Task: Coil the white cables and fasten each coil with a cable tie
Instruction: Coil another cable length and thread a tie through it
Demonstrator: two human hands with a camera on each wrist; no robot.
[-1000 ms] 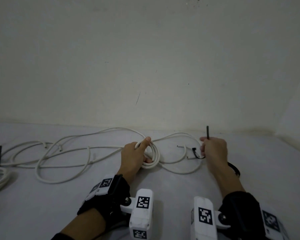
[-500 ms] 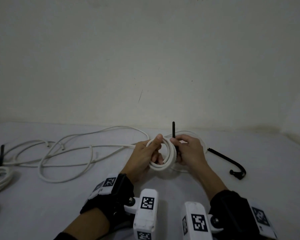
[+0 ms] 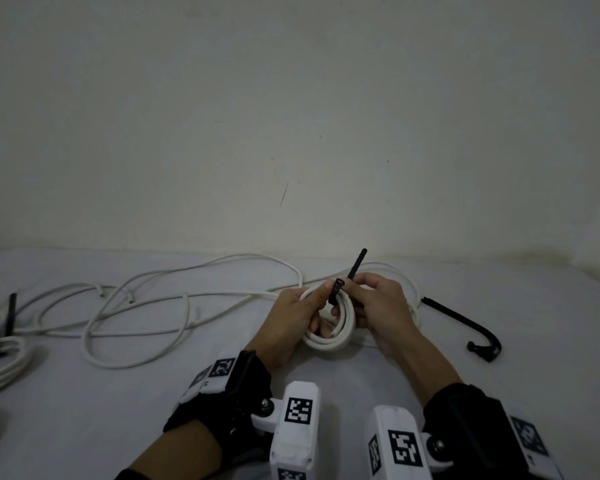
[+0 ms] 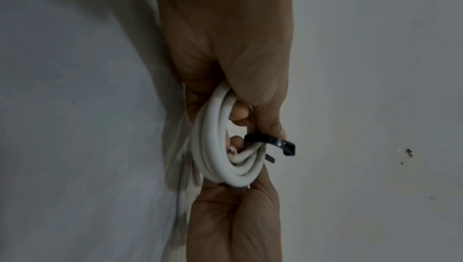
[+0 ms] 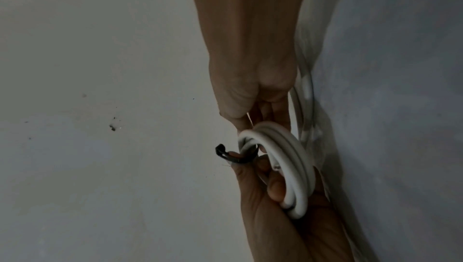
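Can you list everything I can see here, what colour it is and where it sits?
small cable coil: one, white, held upright between both hands at the centre
cable tie: one, black, looped round the top of the small cable coil, tail pointing up
loose cable: one long run, white, sprawled on the surface to the left
tied coils: at least one, white with black ties, far left edge, partly cut off
spare cable tie: one, black, lying on the surface at the right
surface: one, pale grey
wall: one, off-white, behind
left hand: grips the coil
right hand: pinches the tie
wrist cameras: two, white with black markers
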